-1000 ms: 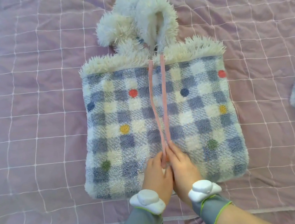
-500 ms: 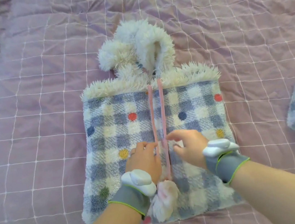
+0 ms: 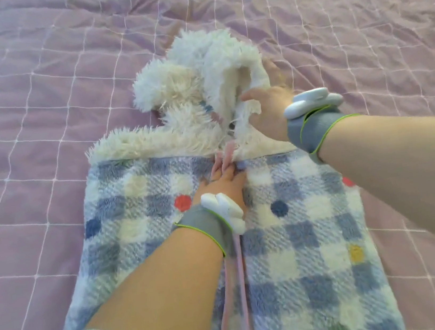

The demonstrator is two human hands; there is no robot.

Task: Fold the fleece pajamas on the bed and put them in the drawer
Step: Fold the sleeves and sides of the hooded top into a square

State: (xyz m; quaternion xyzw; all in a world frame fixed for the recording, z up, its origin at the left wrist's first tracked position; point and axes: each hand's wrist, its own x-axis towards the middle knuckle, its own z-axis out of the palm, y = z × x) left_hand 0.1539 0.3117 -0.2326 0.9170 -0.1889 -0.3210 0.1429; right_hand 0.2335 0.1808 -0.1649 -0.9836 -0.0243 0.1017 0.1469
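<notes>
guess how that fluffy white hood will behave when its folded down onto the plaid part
The hood probably flops: it already sags around the right hand. Its thick pile may spring back up. The pink drawstrings will likely trail loose.

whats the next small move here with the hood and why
Probably fold the fluffy white hood down onto the plaid body. The right hand grips the hood's edge while the left hand presses the pink drawstrings at the neckline, and the hood sticks out past the folded rectangle.
</notes>
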